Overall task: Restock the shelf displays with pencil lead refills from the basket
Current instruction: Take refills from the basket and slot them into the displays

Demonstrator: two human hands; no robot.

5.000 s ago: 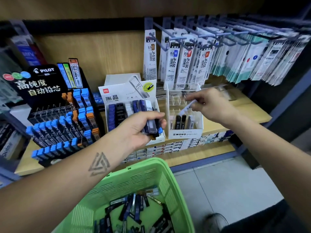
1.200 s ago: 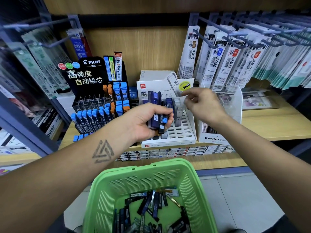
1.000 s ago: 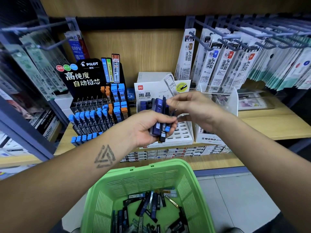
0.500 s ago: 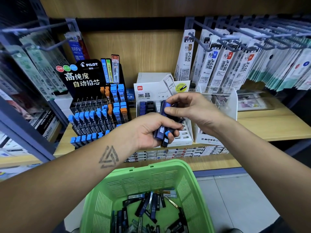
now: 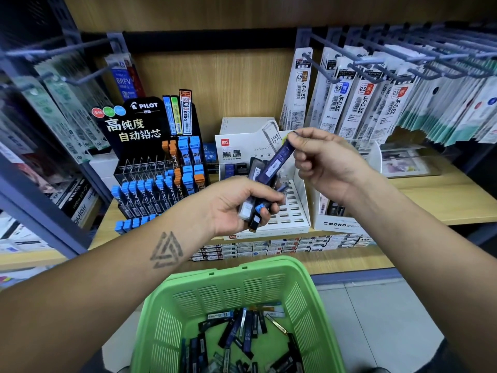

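head view:
left hand: I'm gripping a bundle of dark blue and black plastic lead refill cases, fingers curled round it.
right hand: I'm pinching one dark blue slim refill case by its upper end, tilted, lower end meeting the bundle.
display: white slotted cardboard tray sitting on the wooden shelf, just behind my hands.
basket: green slatted plastic basket sitting below, more refill cases lying loose inside.

Dark-blue refill case tilted, pinched above gripped bundle; more in green basket.
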